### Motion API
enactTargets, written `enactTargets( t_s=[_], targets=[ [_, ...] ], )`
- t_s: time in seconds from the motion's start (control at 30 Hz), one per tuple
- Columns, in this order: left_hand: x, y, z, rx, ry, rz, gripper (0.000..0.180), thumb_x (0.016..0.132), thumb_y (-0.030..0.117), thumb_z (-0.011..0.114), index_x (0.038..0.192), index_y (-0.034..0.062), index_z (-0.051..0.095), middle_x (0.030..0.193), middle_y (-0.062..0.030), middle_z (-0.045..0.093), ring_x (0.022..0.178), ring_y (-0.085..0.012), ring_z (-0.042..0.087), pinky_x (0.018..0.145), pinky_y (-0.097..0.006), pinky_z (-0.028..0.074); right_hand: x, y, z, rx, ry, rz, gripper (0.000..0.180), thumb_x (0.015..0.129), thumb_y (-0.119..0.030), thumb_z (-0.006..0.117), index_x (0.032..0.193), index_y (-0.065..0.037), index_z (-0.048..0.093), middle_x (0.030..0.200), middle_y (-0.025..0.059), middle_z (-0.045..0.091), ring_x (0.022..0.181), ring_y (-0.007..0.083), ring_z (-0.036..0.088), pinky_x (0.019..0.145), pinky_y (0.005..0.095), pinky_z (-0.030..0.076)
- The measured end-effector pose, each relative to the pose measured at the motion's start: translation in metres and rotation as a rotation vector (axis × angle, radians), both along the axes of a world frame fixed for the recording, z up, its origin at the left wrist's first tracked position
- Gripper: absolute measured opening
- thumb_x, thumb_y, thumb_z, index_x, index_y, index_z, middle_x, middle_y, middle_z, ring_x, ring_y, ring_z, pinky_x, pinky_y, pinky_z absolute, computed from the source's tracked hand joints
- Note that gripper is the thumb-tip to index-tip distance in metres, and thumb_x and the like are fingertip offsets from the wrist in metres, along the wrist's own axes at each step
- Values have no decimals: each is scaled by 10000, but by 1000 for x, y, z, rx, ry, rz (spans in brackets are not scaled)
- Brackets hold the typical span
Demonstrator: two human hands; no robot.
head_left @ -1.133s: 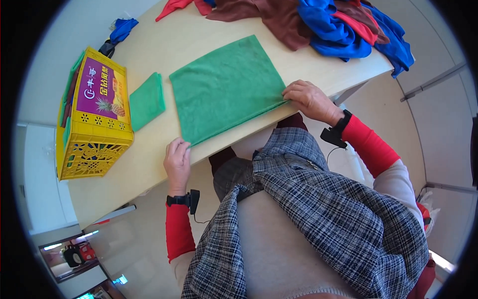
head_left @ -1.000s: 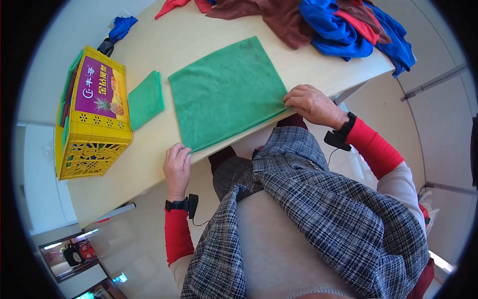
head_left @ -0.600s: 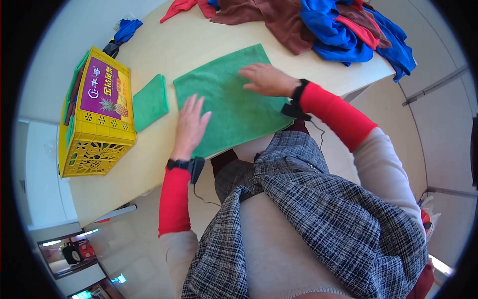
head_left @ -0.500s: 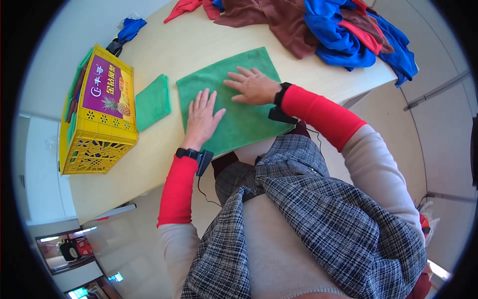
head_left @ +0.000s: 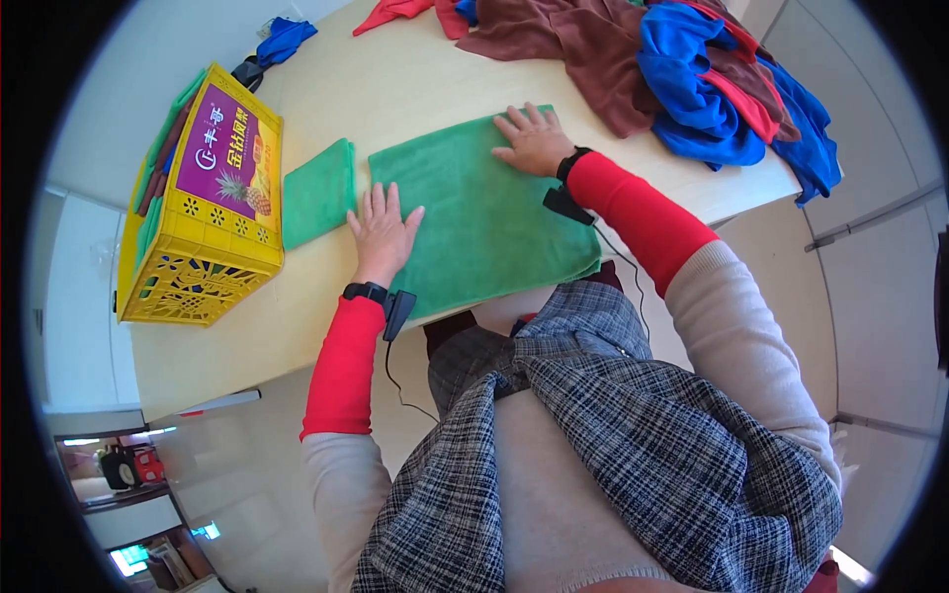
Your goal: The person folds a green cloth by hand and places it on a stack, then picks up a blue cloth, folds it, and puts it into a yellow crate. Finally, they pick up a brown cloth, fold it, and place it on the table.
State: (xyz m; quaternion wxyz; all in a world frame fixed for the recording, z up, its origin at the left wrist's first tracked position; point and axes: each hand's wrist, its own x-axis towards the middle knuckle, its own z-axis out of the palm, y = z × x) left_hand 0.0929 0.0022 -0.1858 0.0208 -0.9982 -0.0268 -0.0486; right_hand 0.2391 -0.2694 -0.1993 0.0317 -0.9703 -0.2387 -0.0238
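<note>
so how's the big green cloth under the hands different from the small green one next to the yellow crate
The large green terry cloth is spread wide, while the small folded green cloth is a narrow compact rectangle. The left hand and right hand lie flat on the large cloth; nothing touches the small one. The large cloth overhangs the pale wooden table edge; the small one lies fully on it. Both share the same green.
</note>
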Motion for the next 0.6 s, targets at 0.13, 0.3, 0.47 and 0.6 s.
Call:
enactTargets(
  t_s=[0.13, 0.3, 0.47, 0.6],
  targets=[
    [39, -7, 1, 42, -93, -154, 670, 1024, 487, 455, 1561, 104, 338, 1639, -135, 285, 1522, -311, 230, 1211, -578, 165, -35, 57, 9, 135, 24, 214, 741, 984, -627, 390, 1560, -161, 358, 1634, 120, 303, 1520, 386, 216, 1194, 616, 178],
    [75, 11, -31, -33, -128, -254, 629, 1021, 490, 455, 1542, 143, 389, 1622, -116, 331, 1507, -316, 270, 1197, -586, 199, -32, 82, -13, 201, -25, 223, 708, 992, -606, 393, 1542, -160, 389, 1622, 119, 325, 1512, 383, 237, 1201, 597, 186],
    [80, 22, -33, -54, -156, -111, 603, 1032, 501, 425, 1545, 186, 391, 1624, -98, 331, 1510, -312, 261, 1192, -586, 215, 3, 29, -26, 162, -124, 78, 668, 1012, -581, 393, 1534, -164, 395, 1603, 113, 355, 1500, 375, 262, 1193, 580, 234],
    [79, 32, -31, -54, -162, -47, 619, 1037, 513, 408, 1550, 169, 381, 1631, -106, 315, 1513, -316, 251, 1187, -600, 214, 14, -13, -17, 137, -111, -43, 645, 1022, -555, 387, 1534, -161, 395, 1600, 114, 359, 1486, 371, 288, 1177, 566, 264]
  ],
)
